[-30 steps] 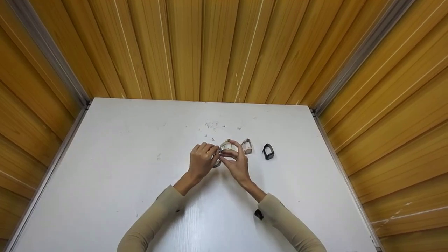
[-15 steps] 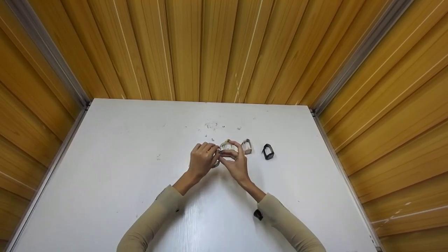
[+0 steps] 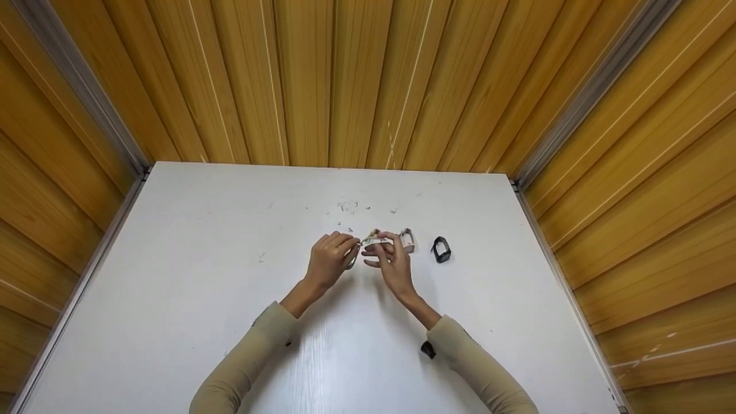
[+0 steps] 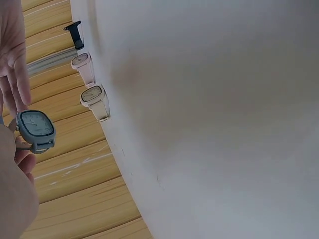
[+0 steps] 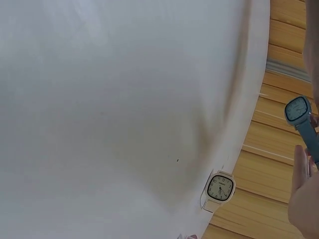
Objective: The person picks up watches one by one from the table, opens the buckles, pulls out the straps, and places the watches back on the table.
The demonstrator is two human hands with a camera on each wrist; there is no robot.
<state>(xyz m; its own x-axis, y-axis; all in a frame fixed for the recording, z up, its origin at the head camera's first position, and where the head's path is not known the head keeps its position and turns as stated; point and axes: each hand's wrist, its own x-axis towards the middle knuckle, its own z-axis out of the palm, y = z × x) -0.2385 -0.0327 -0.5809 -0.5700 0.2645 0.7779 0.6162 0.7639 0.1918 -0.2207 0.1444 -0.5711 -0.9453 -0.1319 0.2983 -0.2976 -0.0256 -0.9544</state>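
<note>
My left hand (image 3: 329, 261) holds a blue-grey wristwatch (image 4: 36, 124) above the white table. Its square dial and hanging strap show in both wrist views, while in the head view the fingers hide most of it. Just to the right is my right hand (image 3: 395, 270), its fingers (image 4: 22, 82) spread and mostly straight close to the watch. Whether a fingertip touches the strap is hard to tell. Behind the hands a beige watch (image 5: 221, 186) stands on the table, partly covered in the head view.
A pink watch (image 3: 407, 241) and a black watch (image 3: 441, 249) stand in a row to the right of the beige one. Dark smudges (image 3: 347, 206) mark the white table (image 3: 172, 276). A small black object (image 3: 427, 349) shows beside the right sleeve. Wood-pattern walls enclose the table.
My right hand's fingers were pinched together at the watch; they have now spread and drawn slightly right. The left hand has stayed nearly in place, still gripping the watch.
</note>
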